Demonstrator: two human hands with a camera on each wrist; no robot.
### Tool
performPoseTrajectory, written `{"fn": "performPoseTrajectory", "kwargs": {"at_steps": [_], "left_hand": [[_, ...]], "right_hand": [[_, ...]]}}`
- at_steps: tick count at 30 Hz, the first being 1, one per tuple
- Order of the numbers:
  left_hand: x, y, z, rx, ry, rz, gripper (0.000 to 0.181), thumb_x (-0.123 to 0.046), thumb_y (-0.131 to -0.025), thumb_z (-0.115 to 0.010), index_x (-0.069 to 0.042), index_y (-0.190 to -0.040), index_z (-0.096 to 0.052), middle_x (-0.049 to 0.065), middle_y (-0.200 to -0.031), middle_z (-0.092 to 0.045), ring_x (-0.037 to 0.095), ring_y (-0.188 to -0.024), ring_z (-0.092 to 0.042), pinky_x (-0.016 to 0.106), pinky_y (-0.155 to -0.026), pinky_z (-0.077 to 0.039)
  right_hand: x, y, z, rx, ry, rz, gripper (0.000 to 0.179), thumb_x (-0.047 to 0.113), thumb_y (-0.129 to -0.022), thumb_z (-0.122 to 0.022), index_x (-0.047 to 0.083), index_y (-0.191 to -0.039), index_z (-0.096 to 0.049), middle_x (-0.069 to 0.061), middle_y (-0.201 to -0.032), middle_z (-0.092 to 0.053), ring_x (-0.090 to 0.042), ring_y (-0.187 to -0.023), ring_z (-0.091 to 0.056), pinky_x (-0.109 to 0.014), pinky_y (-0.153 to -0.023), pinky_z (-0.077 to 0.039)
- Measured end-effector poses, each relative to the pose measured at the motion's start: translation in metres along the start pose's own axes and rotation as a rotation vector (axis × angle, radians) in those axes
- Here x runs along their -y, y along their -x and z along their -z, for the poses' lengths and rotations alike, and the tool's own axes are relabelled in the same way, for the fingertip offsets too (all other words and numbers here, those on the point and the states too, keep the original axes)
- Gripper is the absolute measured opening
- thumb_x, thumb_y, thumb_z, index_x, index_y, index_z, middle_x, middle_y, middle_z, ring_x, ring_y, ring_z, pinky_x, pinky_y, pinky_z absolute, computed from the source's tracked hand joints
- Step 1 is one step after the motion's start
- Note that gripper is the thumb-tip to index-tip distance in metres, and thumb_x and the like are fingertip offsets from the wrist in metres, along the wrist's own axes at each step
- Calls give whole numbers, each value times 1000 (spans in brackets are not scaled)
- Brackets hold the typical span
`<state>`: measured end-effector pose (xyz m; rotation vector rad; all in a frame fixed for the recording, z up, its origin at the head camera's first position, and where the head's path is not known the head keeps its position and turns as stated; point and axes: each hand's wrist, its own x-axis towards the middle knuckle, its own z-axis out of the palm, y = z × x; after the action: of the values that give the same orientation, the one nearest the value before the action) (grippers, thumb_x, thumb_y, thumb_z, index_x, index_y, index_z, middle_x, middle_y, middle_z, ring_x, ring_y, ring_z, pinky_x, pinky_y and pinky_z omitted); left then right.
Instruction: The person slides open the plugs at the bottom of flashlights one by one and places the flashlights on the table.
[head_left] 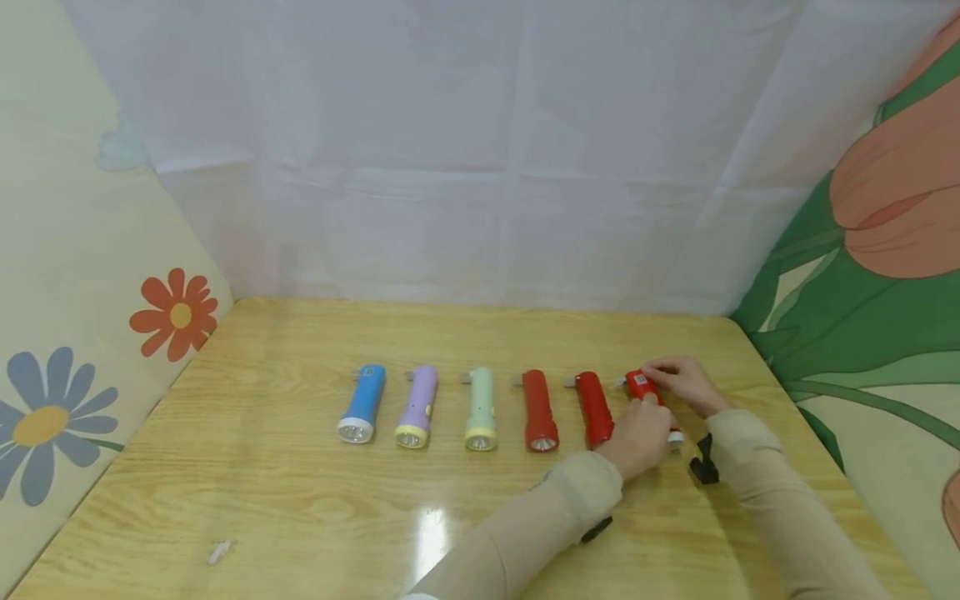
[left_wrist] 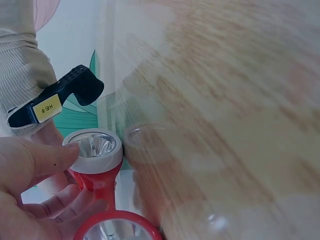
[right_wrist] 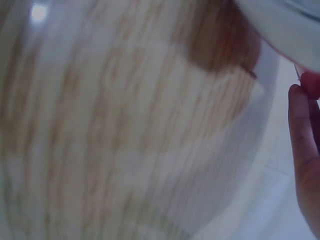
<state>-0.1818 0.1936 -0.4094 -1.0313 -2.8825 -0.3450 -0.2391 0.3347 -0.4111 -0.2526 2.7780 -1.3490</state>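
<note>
At the right end of a row lies a red flashlight (head_left: 640, 383) with a white head rim. My left hand (head_left: 641, 435) holds it around the body. In the left wrist view, the thumb of the left hand (left_wrist: 30, 170) presses the white head (left_wrist: 102, 162) while the fingers lie along the body. The right hand (head_left: 688, 385) pinches the tail end, near a pale square label. Only part of the right hand (right_wrist: 306, 145) shows in the right wrist view, beside a bit of red. Another red flashlight (head_left: 594, 408) lies just left of the left hand.
Further left stand in line a red flashlight (head_left: 537, 408), a mint one (head_left: 482, 404), a purple one (head_left: 422, 400) and a blue one (head_left: 367, 396), each with a small tab at its tail. A small white piece (head_left: 219, 552) lies on the wooden table (head_left: 300, 500) at front left.
</note>
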Motion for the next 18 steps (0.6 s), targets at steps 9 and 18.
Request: {"fn": "performPoseTrajectory", "kwargs": {"at_steps": [9,18], "left_hand": [[0,0,1,14,-24,-1,6,-27,-82,-67,-30,-86,-71,-10,-84,-59,5,-83,-50,18,-74,-41],[1,1,4,16,-73,-2,5,-25,-81,-67,-28,-84,-69,-8,-83,-59,6,-81,-51,18,-72,-43]], "right_hand": [[-10,-4,-5,-1,-29,1,29,5,-90,-55,-20,-105,-55,-30,-98,-60,1,-71,-54,-21,-62,-48],[-13,-4,-5,-35,21,-17,30,8,-90,-56,-17,-106,-57,-30,-101,-59,3,-75,-51,-19,-66,-45]]}}
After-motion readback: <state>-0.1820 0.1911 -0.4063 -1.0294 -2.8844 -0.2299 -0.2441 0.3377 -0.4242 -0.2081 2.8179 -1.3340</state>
